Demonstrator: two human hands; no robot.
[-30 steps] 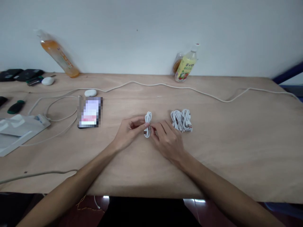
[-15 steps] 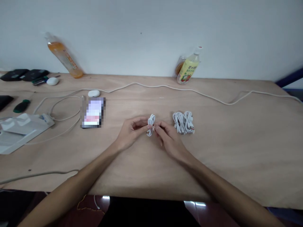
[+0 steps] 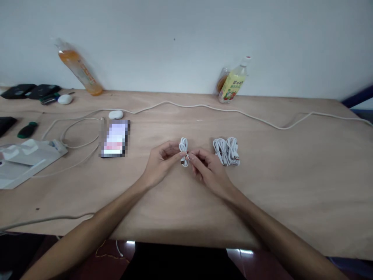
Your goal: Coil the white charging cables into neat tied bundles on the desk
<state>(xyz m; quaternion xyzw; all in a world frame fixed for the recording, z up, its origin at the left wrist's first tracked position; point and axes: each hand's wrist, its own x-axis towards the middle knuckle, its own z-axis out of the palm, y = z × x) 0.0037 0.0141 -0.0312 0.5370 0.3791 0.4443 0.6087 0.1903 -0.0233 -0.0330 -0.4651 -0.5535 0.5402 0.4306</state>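
Observation:
A small coiled white USB cable is held above the middle of the table, its loops upright and a metal plug showing at the lower end. My left hand pinches the coil between thumb and fingers from the left. From the other side, my right hand closes its thumb and fingertips on a thin twist tie at the coil's waist. Just beyond the right hand lie more bundled white cables, side by side on the table.
The wooden table meets a wall. Left are a phone, a white earbud case, a white bag and a dark green-ended object. An orange bottle and a yellow-labelled bottle stand behind a long white cord.
The coil has turned slightly in my left hand, so its metal plug shows more clearly. My right fingertips have shifted a little at the tie. The other things stay put.

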